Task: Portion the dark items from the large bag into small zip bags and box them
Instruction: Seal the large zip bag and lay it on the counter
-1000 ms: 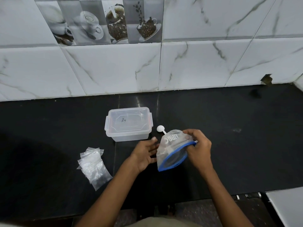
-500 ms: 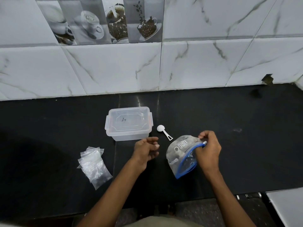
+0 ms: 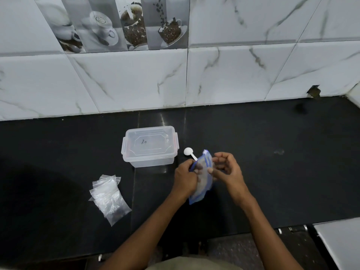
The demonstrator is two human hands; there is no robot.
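Left hand pinched large bag blue rim; right hand curled loosely at 3 o'clock, grip unclear. Judged: pull seal apart evenly, mouth up.

Bare forearms, no sleeves; an olive-grey garment below.

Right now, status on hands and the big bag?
Left hand grips blue-edged clear large bag at its top. Right hand curled beside it, grip unclear. Lidded clear plastic box shut, small zip bags untouched.

White marble-look wall tiles back a black countertop.
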